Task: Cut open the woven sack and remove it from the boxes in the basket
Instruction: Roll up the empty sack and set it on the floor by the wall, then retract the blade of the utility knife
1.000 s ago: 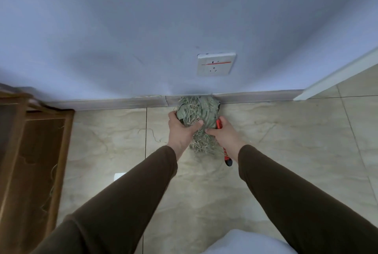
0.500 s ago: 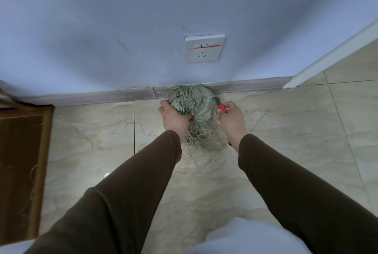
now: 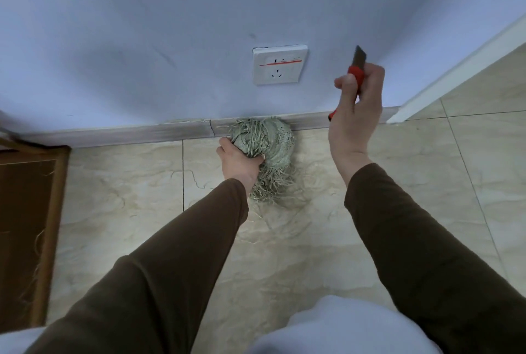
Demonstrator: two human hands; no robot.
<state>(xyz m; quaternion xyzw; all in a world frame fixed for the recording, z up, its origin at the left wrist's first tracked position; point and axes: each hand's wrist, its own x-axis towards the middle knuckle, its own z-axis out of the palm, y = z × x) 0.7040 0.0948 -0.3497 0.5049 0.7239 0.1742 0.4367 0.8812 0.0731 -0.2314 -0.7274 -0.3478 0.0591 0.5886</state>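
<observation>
The woven sack (image 3: 270,142) is a crumpled, frayed grey-green bundle on the tiled floor, pressed against the skirting board. My left hand (image 3: 239,161) grips its left side, fingers dug into the loose strands. My right hand (image 3: 355,114) is raised to the right of the bundle, clear of it, and holds a red utility knife (image 3: 357,68) with its dark blade pointing up in front of the wall. No boxes show in this view.
A white wall socket (image 3: 280,64) sits on the blue wall above the bundle. A wooden frame (image 3: 48,211) stands at the left edge with stray fibres on it. A white door frame (image 3: 455,63) runs down at the right. Loose threads lie on the tiles.
My right hand has lifted off the bundle and risen up and to the right with the knife. My left hand keeps hold of the sack against the skirting.
</observation>
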